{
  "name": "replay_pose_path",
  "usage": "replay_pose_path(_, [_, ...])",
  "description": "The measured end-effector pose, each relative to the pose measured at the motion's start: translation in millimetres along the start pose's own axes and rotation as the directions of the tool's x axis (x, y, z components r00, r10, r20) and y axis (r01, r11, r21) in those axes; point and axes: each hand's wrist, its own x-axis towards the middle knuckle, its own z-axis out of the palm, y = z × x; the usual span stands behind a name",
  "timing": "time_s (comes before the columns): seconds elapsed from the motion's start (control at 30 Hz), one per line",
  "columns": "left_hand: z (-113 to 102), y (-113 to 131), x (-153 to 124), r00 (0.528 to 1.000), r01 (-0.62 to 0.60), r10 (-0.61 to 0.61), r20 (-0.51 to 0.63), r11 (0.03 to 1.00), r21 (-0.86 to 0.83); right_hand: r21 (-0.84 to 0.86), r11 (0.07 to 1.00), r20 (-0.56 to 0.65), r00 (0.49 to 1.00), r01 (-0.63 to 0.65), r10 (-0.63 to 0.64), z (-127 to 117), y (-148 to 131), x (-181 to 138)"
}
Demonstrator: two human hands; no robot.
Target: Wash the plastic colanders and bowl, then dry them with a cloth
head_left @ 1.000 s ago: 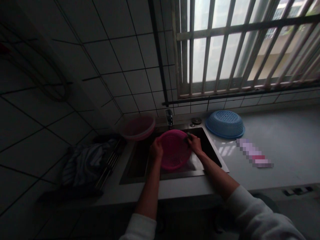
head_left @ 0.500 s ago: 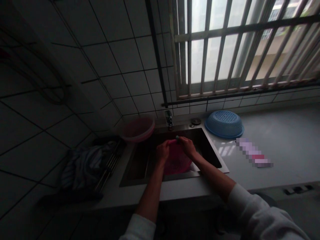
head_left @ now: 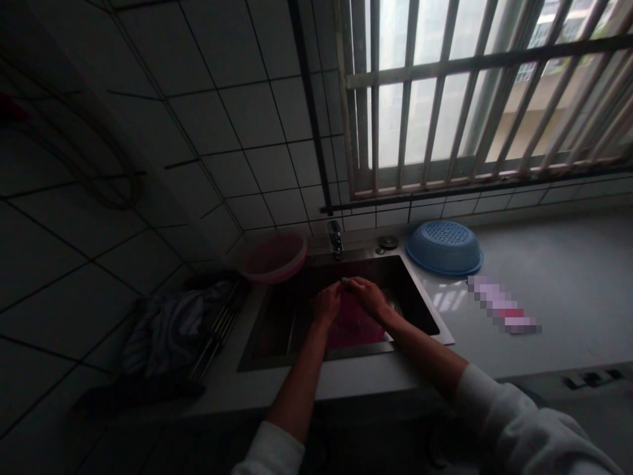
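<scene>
A bright pink plastic basket [head_left: 353,324], seemingly a strainer, is tilted inside the sink [head_left: 420,297]. My left hand [head_left: 327,303] is closed on its far left rim. Just to the right, my right hand [head_left: 364,295] is closed at the same rim, close to the left one. A small grey-green piece [head_left: 345,282] pokes out at its fingertips, too small and dark to name. The two hands hide most of the upper rim. Behind them stands the chrome faucet [head_left: 335,239].
Left of the faucet sits a pink basin [head_left: 274,257]. A blue strainer basket [head_left: 444,247] lies upside down on the right counter, with a blurred pinkish item [head_left: 502,305] before it. Striped cloth [head_left: 165,323] and a metal rack [head_left: 217,330] are at left. A barred window [head_left: 435,99] is above.
My right hand has shifted left along the rim with the grey-green piece, nearer my left hand. The left hand has moved slightly right, and the pink basket's tilt looks a little different.
</scene>
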Motion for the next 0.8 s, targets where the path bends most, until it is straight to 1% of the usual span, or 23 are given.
replay_pose_path(0.03, [0.4, 1.1, -0.6, 1.000, -0.004, 0.005, 0.012, 1.000, -0.011, 0.009, 1.000, 0.009, 1.000, 0.022, -0.022, 0.1, -2.2, 0.4])
replay_pose_path(0.07, [0.2, 1.4, -1.0, 1.000, 0.005, -0.005, 0.001, 1.000, -0.025, 0.024, 1.000, 0.000, 1.000, 0.017, -0.017, -0.8, -1.7, 0.6])
replay_pose_path(0.1, [-0.6, 0.8, -1.1, 0.999, 0.026, -0.027, -0.030, 0.999, -0.041, 0.044, 0.999, -0.026, 0.999, -0.018, 0.019, -2.6, 1.6, 0.5])
replay_pose_path(0.13, [-1.8, -0.6, -0.9, 0.995, 0.056, -0.060, -0.077, 0.997, -0.061, 0.067, 0.995, -0.069, 0.994, -0.078, 0.083, -5.0, 7.4, 0.3])
replay_pose_path(0.17, [-3.4, -2.7, -0.3, 0.985, 0.089, -0.101, -0.139, 0.992, -0.091, 0.096, 0.984, -0.123, 0.979, -0.153, 0.164, -7.6, 15.3, -0.1])
replay_pose_path(0.2, [-5.0, -5.2, 0.6, 0.967, 0.120, -0.146, -0.207, 0.984, -0.132, 0.128, 0.964, -0.181, 0.951, -0.231, 0.252, -10.2, 24.6, -0.8])
replay_pose_path(0.27, [-7.8, -10.9, 2.8, 0.926, 0.158, -0.229, -0.300, 0.958, -0.241, 0.183, 0.915, -0.268, 0.877, -0.361, 0.399, -13.7, 43.9, -2.3])
replay_pose_path(0.3, [-8.7, -13.5, 3.9, 0.915, 0.161, -0.254, -0.314, 0.943, -0.292, 0.195, 0.893, -0.290, 0.846, -0.405, 0.447, -14.4, 52.3, -3.2])
replay_pose_path(0.33, [-9.2, -15.6, 4.7, 0.910, 0.162, -0.269, -0.315, 0.931, -0.326, 0.197, 0.879, -0.298, 0.828, -0.434, 0.475, -14.5, 58.7, -4.0])
replay_pose_path(0.4, [-9.2, -18.0, 5.3, 0.910, 0.159, -0.267, -0.317, 0.931, -0.327, 0.185, 0.871, -0.286, 0.823, -0.455, 0.491, -13.6, 64.1, -5.3])
replay_pose_path(0.47, [-8.4, -17.1, 4.3, 0.909, 0.134, -0.221, -0.352, 0.957, -0.256, 0.166, 0.888, -0.253, 0.852, -0.429, 0.459, -12.2, 58.6, -5.7])
replay_pose_path(0.53, [-7.5, -13.1, 2.4, 0.923, 0.078, -0.135, -0.360, 0.982, -0.169, 0.131, 0.931, -0.195, 0.912, -0.342, 0.362, -10.6, 44.6, -5.1])
replay_pose_path(0.6, [-6.7, -7.2, 0.3, 0.959, 0.034, -0.065, -0.277, 0.993, -0.113, 0.089, 0.974, -0.117, 0.969, -0.210, 0.219, -8.5, 27.2, -3.7])
replay_pose_path(0.63, [-6.5, -4.1, -0.8, 0.975, 0.031, -0.052, -0.217, 0.995, -0.097, 0.072, 0.987, -0.081, 0.985, -0.144, 0.150, -7.3, 19.0, -2.9])
replay_pose_path(0.7, [-6.4, 0.9, -2.7, 0.991, 0.052, -0.062, -0.122, 0.995, -0.085, 0.055, 0.997, -0.032, 0.998, -0.046, 0.048, -4.8, 7.1, -1.0])
replay_pose_path(0.73, [-6.7, 2.4, -3.5, 0.992, 0.061, -0.070, -0.104, 0.994, -0.087, 0.055, 0.998, -0.023, 0.999, -0.022, 0.023, -4.0, 4.3, -0.1])
replay_pose_path(0.8, [-7.9, 2.4, -4.3, 0.988, 0.083, -0.096, -0.119, 0.991, -0.103, 0.079, 0.996, -0.041, 0.999, -0.028, 0.031, -3.5, 6.2, 1.4])
